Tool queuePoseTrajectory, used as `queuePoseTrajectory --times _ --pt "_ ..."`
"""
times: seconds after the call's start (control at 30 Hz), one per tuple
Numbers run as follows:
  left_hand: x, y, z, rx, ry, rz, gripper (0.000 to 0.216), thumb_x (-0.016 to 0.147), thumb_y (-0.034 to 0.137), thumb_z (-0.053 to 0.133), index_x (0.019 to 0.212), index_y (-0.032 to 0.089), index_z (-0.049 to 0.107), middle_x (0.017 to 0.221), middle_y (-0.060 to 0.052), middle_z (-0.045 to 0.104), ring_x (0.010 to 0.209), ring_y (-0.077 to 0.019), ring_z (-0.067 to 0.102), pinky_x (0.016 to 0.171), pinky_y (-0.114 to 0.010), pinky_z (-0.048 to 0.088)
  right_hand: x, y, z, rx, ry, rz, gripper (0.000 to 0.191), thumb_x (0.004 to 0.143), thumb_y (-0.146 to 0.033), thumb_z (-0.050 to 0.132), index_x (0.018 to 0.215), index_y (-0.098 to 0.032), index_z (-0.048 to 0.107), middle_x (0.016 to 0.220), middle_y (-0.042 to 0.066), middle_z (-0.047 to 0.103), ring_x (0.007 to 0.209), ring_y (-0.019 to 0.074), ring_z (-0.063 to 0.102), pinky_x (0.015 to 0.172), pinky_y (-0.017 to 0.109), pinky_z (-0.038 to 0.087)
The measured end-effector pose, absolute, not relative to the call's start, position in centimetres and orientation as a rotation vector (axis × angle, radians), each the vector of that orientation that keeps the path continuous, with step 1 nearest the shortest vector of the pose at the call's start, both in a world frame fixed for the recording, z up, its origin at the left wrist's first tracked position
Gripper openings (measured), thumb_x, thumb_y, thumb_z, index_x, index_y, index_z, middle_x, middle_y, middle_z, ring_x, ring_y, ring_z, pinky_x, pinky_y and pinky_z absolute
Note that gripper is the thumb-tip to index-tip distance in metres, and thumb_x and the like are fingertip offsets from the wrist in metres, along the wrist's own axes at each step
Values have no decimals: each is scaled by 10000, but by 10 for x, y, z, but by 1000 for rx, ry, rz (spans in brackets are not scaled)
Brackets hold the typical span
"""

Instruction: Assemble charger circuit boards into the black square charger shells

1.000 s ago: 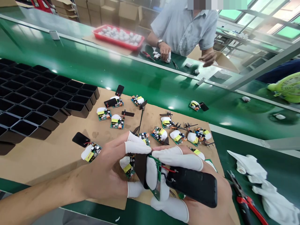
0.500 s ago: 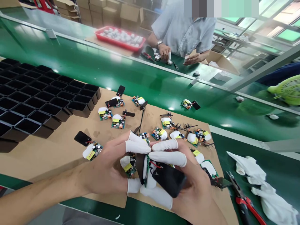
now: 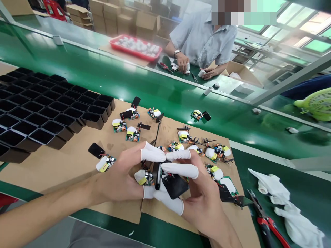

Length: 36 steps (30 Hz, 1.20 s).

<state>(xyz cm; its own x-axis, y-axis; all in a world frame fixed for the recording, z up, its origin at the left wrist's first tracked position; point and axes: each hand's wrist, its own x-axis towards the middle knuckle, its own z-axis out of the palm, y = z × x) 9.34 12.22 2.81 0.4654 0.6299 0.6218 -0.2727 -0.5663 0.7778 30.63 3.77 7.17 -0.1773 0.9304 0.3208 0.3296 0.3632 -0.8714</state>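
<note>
With left hand [image 3: 117, 182] clamped on black case [image 3: 155, 176] above cardboard [image 3: 122, 212] and right hand [image 3: 203, 194] clamped on circuit board [image 3: 159, 173], align both squarely, ease evenly, and guard red wire [image 3: 170, 175] from pinching.

1. Black housing [image 3: 156, 175]: in left hand [image 3: 121, 179], on its side, seen as a narrow dark strip. Mouth toward right hand [image 3: 203, 206]. Held up over the cardboard [image 3: 150, 208], near its front edge.
2. Circuit board [image 3: 162, 186]: up against housing mouth, between both sets of fingers. White part visible, rest mostly hidden; can't tell how far in.
3. Black end plate [image 3: 176, 186]: flat, rounded corners, outside the housing, tilted down to the right. Red wire at upper left. Sits within right hand's grip.
</note>
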Motion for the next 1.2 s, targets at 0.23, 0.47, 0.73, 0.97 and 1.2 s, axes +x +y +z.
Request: queuePoseTrajectory --times 0.23,0.47,0.73,0.97,1.2 --pt "95 127 22 1819 327 1294 644 762 184 1042 1336 245 757 1114 -79 826 965 -245 773 854 -361 633 305 40 64 -1163 -1657 872 678 876 -278 1038 1457 -489 760 1439 48 675 1350 275 650 1162 421 590" --pt "95 124 27 1775 254 1375 650 736 98 981 1328 249 760 1184 -81 814 1018 -248 784 878 -366 635 298 43 65 -981 -1546 970 642 901 -252 1007 1463 -442 761 1528 93 661 1451 323 647 1188 482 610" --pt "68 78 57 1782 353 1460 727 701 117 1014 1364 273 762 1215 -93 821 1059 -284 813 924 -395 680 255 -10 60 -1008 -1321 622 649 878 -176 972 1455 -373 752 1570 120 658 1405 325 720 1128 499 683" --pt "55 2 57 1836 713 1684 691 758 90 948 1399 265 757 1211 -114 814 1074 -298 827 942 -394 691 173 -83 13 -1173 -886 266 441 835 -206 1009 1244 -294 866 1384 120 805 1191 327 814 970 497 738" --pt "40 -56 43 1663 1025 1627 725 826 221 990 1485 316 701 1382 -114 749 1253 -316 752 1101 -443 640 163 -86 14 -1107 -253 826 442 797 -491 1048 1146 -308 848 1140 20 891 981 248 858 841 386 740"
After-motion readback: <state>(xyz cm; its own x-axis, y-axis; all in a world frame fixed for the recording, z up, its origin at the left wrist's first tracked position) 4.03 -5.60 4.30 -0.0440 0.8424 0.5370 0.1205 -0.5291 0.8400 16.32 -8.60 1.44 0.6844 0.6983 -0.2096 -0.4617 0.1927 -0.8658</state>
